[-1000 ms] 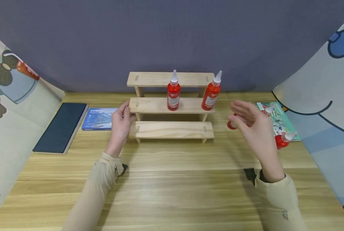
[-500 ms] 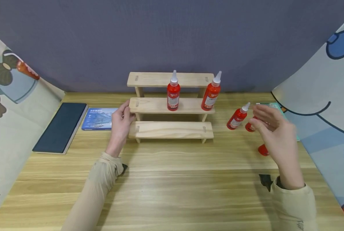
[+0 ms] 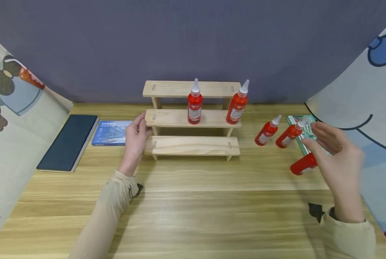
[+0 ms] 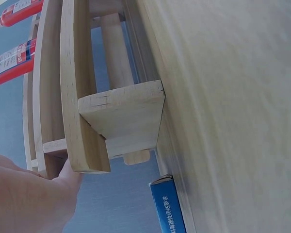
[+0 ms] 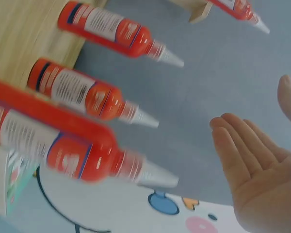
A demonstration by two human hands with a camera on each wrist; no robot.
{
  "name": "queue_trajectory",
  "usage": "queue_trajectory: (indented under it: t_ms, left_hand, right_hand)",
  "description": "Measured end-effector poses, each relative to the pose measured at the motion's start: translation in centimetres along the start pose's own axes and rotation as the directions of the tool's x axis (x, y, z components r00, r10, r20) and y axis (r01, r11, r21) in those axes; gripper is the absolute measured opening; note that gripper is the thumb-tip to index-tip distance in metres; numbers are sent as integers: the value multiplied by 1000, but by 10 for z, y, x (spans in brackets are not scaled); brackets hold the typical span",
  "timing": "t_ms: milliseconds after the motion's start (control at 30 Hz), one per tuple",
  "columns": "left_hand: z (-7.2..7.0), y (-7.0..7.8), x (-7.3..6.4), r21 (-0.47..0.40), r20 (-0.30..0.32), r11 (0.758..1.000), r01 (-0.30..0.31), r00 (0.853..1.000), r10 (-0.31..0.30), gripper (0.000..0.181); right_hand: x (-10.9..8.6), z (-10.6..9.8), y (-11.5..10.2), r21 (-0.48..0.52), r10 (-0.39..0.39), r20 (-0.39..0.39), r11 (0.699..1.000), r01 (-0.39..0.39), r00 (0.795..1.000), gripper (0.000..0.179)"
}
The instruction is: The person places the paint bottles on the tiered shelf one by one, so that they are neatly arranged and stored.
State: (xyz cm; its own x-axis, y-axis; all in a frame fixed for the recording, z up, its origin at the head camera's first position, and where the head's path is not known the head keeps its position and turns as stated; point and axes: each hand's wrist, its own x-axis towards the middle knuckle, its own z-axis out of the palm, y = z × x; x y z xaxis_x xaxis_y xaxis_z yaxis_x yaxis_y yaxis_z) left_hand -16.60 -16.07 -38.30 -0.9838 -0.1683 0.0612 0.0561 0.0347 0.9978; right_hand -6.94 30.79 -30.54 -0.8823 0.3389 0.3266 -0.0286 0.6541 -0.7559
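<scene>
My left hand holds the left end of the three-tier wooden rack at its middle step; the left wrist view shows the thumb against the wood. On that step stand two red bottles with white pointed nozzles, one near the centre and one at the right end. My right hand hovers at the right with fingers extended, thumb apart, holding nothing. Just left of it stands the nearest red bottle, its nozzle hidden behind the hand. Two more red bottles, the left one and the middle one, stand behind.
A green illustrated book lies behind the right-hand bottles, partly covered by them. Left of the rack are a blue box and a dark notebook. A grey-blue partition rises behind the wooden table.
My right hand has moved rightward and slightly toward me, uncovering the bottles on the right. The left hand, rack and bottles have stayed in place.
</scene>
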Motion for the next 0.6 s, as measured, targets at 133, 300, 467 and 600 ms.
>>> queue_trajectory:
  t_ms: [133,300,467,600]
  left_hand:
    - [0,0,0,-1,5,1000,2,1000,-2,49]
    - [0,1,-1,-15,11,1000,1,1000,-1,48]
    - [0,2,-1,-8,10,1000,4,1000,-3,48]
    - [0,2,-1,2,10,1000,3,1000,-3,48]
  right_hand:
    - [-2,-8,7,-50,35,-30,998,-36,999,52]
    - [-6,-15,17,-90,88,-61,992,-93,994,51]
    - [-8,-20,27,-110,130,-57,985,-136,990,54]
    - [-9,-22,37,-145,185,-29,972,-187,982,60]
